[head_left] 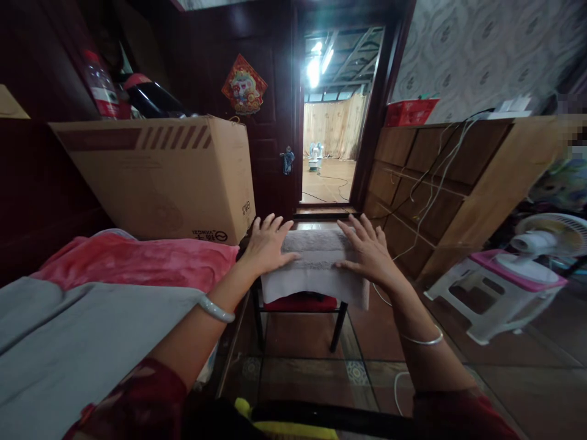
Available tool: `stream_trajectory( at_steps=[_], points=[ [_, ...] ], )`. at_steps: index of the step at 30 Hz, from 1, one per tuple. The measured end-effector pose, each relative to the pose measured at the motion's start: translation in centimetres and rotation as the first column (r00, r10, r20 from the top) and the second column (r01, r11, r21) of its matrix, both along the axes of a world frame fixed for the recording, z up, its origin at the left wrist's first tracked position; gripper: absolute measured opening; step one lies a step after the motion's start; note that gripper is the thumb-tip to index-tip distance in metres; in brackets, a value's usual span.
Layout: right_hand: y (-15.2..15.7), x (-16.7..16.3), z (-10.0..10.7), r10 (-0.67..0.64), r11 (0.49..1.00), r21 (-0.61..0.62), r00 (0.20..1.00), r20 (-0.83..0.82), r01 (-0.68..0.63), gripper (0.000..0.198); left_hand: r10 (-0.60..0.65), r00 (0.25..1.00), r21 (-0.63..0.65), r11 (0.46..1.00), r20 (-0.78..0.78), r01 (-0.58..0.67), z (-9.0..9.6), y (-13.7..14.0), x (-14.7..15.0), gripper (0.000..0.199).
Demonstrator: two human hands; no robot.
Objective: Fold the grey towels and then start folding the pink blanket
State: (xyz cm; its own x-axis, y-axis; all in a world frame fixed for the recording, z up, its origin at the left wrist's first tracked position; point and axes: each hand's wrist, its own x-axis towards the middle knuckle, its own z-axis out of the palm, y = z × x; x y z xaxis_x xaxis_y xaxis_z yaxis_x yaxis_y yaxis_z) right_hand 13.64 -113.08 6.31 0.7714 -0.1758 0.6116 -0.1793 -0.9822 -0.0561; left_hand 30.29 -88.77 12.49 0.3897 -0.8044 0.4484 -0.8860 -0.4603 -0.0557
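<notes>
A pale grey towel [316, 260] hangs over the back of a chair whose red seat [300, 303] shows below it. At the towel's left side is my left hand [269, 245], fingers spread, palm toward the cloth. My right hand [367, 252] is likewise spread at the towel's right side. Neither hand grips anything; whether the palms touch the towel or hover just over it, I cannot tell. The towel lies flat across the top and its lower edge droops on the right.
On the left stand a large cardboard box [169, 177], a pink blanket [147, 261] and a grey cloth [101, 330]. To the right are a wooden cabinet [440, 195] with hanging cables and a white fan [534, 241] on a plastic stool [486, 293]. Ahead is an open doorway [334, 146].
</notes>
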Motion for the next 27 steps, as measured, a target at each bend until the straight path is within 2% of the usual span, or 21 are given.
stream_trajectory(
  at_steps=[3, 7, 12, 16, 22, 27],
  points=[
    [-0.6, 0.4, -0.3, 0.034, 0.999, -0.029, 0.995, -0.096, -0.037, 0.097, 0.000, 1.000, 0.143, 0.990, -0.012, 0.002, 0.1, -0.5, 0.4, 0.094],
    [-1.3, 0.5, -0.6, 0.115, 0.992, -0.044, 0.991, -0.067, -0.118, 0.099, 0.013, 0.999, 0.237, 0.972, -0.042, -0.003, -0.2, -0.5, 1.5, 0.088],
    [-1.7, 1.1, -1.5, 0.148, 0.989, 0.001, 0.987, 0.064, -0.148, 0.088, -0.005, 1.000, 0.250, 0.968, 0.030, -0.003, -0.8, -0.7, 2.2, 0.073],
    [-2.0, 1.6, -2.2, 0.147, 0.989, 0.010, 0.983, 0.112, -0.149, 0.076, -0.016, 0.998, 0.262, 0.965, 0.056, 0.001, -1.2, -1.0, 2.7, 0.071],
    [-2.3, 1.4, -2.3, 0.158, 0.987, 0.000, 0.983, 0.098, -0.159, 0.077, -0.064, 0.998, 0.271, 0.961, 0.001, 0.061, -1.1, -0.6, 3.1, 0.083],
    [-2.3, 1.2, -2.1, 0.148, 0.989, -0.014, 0.987, 0.066, -0.147, 0.079, -0.054, 0.998, 0.169, 0.984, 0.028, 0.049, -2.2, 1.4, 2.6, 0.101]
  ],
)
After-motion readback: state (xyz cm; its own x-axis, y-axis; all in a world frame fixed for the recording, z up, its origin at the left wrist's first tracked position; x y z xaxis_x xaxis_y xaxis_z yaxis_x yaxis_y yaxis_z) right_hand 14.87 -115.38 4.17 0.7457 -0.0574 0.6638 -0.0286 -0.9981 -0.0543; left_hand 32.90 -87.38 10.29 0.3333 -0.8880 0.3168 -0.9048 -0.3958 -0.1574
